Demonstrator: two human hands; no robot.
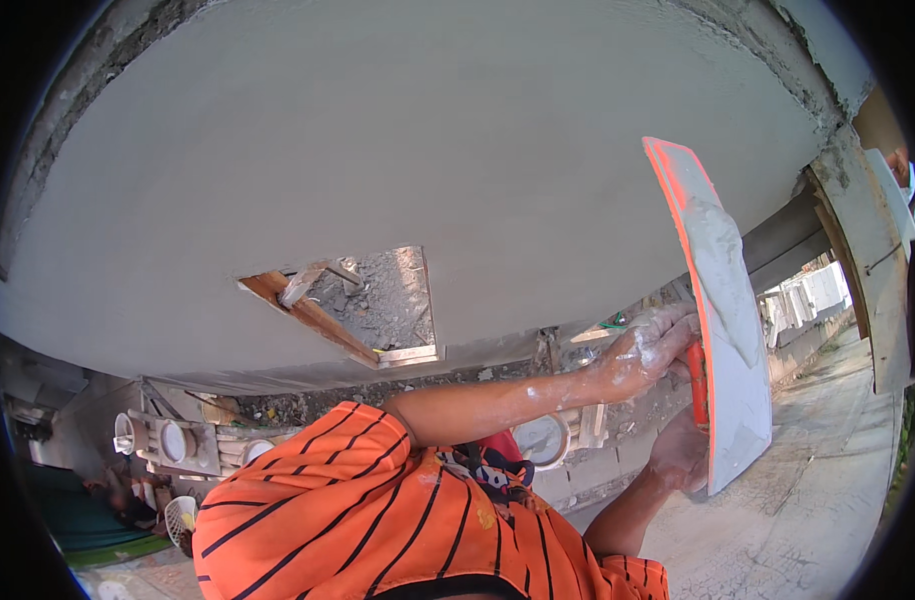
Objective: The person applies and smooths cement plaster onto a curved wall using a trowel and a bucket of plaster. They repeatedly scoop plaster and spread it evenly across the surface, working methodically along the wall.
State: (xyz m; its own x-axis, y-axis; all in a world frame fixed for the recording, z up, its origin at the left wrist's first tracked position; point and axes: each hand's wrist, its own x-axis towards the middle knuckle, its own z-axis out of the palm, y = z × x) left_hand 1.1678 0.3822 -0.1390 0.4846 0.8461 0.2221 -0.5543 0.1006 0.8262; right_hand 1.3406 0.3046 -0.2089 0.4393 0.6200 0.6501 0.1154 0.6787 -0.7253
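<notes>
In front of me to the right is a long plastering float point(743, 390) with a white face and orange edges, tilted up on end. A thick smear of wet grey plaster point(720, 265) clings to its face. My left hand point(650, 352), spotted with white plaster, reaches across and is closed at the float's red handle point(697, 385). Lower down, my right hand point(682, 452) grips the float near the handle's bottom end; its fingers are partly hidden. A smooth, grey plastered surface point(398, 150) spreads over the upper view, apart from both hands.
A rectangular opening point(383, 300) with wooden edging breaks the plastered surface. Below stand a round bucket point(543, 440) and several pale containers point(178, 441). A concrete post point(858, 240) rises at right above a paved floor point(818, 480). Another person point(128, 500) shows at far left.
</notes>
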